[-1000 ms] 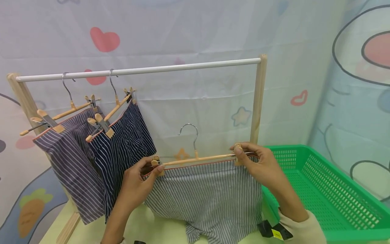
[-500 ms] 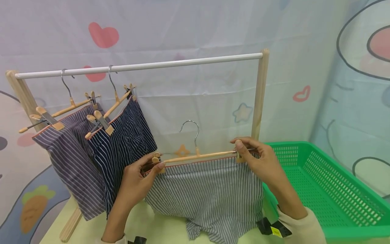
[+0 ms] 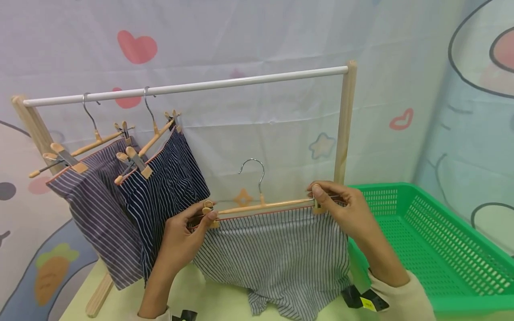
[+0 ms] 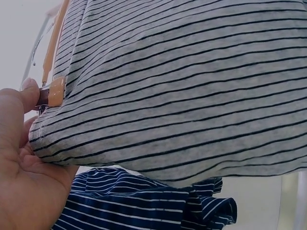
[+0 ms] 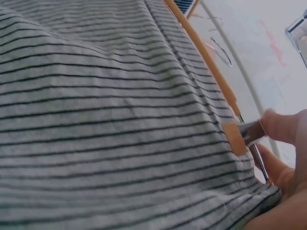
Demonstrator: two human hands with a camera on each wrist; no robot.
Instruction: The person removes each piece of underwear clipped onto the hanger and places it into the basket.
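Note:
Grey striped shorts (image 3: 277, 249) hang by their red-edged waistband from a clip hanger (image 3: 265, 205) with a metal hook. My left hand (image 3: 182, 236) pinches the hanger's left clip (image 4: 56, 91), thumb in front and fingers behind. At the other end my right hand (image 3: 341, 205) pinches the right clip (image 5: 235, 138) the same way. Both clips bite the waistband near its corners. The hook stands upright below the rack's bar, apart from it. In the head view, the lower hem of the shorts droops over the table.
A wooden rack with a white bar (image 3: 249, 81) carries purple striped shorts (image 3: 100, 214) and navy striped shorts (image 3: 160, 178) on clip hangers at its left. A green plastic basket (image 3: 453, 240) stands to the right on the pale yellow table (image 3: 225, 298).
Both hands keep hold of the clips, and the hanger with the grey striped shorts stays nearly in place. The head view has shifted slightly.

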